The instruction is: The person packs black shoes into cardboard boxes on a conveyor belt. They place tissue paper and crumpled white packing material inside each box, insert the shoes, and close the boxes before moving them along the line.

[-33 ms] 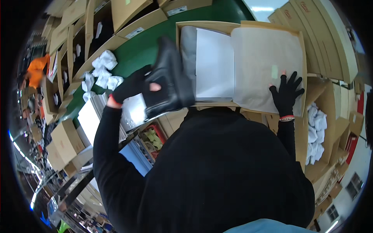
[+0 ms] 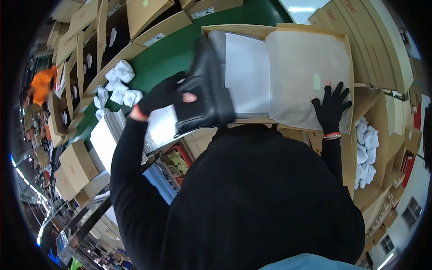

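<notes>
My left hand [image 2: 163, 95], in a black glove with bare fingertips, is closed on a black leather boot [image 2: 210, 90]. The boot is held on its side above the left end of an open cardboard box [image 2: 245, 28], its edges slightly blurred. In that box lie a grey wrapped shape and a white sheet [image 2: 247, 74]; the boot covers part of both. Pale tissue paper [image 2: 294, 58] with a small green sticker is spread over the box's right side. My right hand [image 2: 332, 107], gloved alike, rests on the tissue with its fingers spread, holding nothing.
Crumpled white paper balls [image 2: 120, 76] lie on the green tabletop [image 2: 173, 54], near a stack of white sheets [image 2: 107, 135]. Open shoe boxes [image 2: 103, 36] line the far left. Boxes [image 2: 360, 40] stand at the right, above a carton with more crumpled paper [image 2: 366, 144]. Someone in orange [image 2: 41, 85] is far left.
My left hand has moved a little to the right with the boot, which now covers more of the open box's left end. My right hand stays on the tissue paper.
</notes>
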Motion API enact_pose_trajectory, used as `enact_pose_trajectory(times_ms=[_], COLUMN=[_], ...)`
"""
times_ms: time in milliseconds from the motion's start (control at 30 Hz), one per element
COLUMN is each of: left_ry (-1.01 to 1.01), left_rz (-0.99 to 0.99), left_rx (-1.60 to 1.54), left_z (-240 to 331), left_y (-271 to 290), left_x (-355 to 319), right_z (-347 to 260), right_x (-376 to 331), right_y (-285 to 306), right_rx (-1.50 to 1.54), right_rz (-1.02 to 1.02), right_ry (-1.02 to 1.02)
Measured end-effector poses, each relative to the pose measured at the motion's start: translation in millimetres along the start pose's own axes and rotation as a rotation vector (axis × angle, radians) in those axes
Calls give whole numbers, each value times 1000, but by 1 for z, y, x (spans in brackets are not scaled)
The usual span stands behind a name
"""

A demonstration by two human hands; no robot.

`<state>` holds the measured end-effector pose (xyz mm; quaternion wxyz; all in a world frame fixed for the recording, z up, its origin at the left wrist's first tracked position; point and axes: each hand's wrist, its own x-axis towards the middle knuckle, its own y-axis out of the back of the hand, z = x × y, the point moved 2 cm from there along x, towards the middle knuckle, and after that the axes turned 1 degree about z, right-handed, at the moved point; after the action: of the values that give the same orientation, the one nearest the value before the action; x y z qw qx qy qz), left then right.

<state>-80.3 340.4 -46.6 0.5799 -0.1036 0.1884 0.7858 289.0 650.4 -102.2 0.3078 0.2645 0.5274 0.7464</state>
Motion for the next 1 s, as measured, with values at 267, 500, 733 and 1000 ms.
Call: enact_pose_trajectory(times_ms=[267, 500, 733, 1000], left_ry=[-42, -636, -530, 257], left_rz=[-265, 310, 969, 1152], left_rx=[867, 1114, 606, 1025], left_z=[-38, -73, -95, -242], left_y=[-96, -140, -11, 115], left_x=[132, 130, -2, -87], right_z=[0, -12, -104, -232], right_x=[-4, -2, 0, -13], right_y=[7, 17, 81, 98], right_rx=[-60, 42, 581, 789], right_rz=[-102, 73, 101, -26], right_ry=[-65, -15, 186, 633])
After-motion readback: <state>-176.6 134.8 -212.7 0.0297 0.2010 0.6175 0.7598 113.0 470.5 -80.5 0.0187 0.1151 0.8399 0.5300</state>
